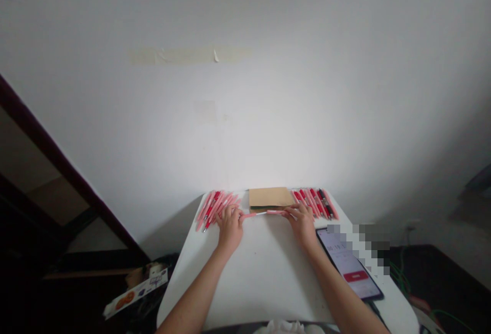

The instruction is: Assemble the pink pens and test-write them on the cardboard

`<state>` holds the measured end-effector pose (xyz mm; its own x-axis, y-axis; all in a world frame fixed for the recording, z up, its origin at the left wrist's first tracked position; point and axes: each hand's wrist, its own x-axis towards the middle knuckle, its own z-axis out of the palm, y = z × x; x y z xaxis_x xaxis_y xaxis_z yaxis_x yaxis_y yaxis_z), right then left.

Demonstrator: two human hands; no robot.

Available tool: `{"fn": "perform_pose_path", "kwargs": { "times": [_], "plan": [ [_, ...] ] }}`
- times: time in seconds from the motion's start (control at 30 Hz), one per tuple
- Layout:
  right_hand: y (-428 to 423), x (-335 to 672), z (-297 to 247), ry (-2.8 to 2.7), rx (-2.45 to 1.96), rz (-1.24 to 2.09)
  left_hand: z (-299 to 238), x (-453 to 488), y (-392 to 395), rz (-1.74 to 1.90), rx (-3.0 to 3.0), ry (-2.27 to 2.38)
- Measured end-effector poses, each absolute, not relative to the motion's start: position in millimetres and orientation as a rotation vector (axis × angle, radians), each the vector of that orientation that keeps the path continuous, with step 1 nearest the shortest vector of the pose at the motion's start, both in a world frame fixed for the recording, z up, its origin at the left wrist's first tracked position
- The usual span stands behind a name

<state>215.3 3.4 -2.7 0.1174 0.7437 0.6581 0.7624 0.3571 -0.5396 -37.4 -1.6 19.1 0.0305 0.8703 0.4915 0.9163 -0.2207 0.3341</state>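
A pink pen [250, 215] stretches between my two hands over the table, just in front of a brown notepad. Its left pink part is pinched in the fingers of my left hand [230, 225]. My right hand [303, 223] is closed on the right pink part [275, 212]. A thin white length shows between the two pink parts; whether they are joined there, I cannot tell. Beside my left hand lies a pile of pink and red pens [210, 206]. Close to my right hand is a row of pink, red and black pens [317, 202].
The brown notepad [270, 197] lies at the back of the white table [264, 272], near the wall. A phone [349, 265] with a lit timer screen rests by the right edge. Left of the table, a printed box [136, 293] sits lower down.
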Motion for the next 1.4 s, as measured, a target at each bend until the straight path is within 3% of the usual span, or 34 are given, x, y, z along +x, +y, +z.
{"fn": "perform_pose_path", "kwargs": {
  "times": [1.4],
  "plan": [
    [6, 220, -7, -1.632, -1.429, -0.026, 23, -36, -7, -0.708, -2.17, -2.027]
  ]
}}
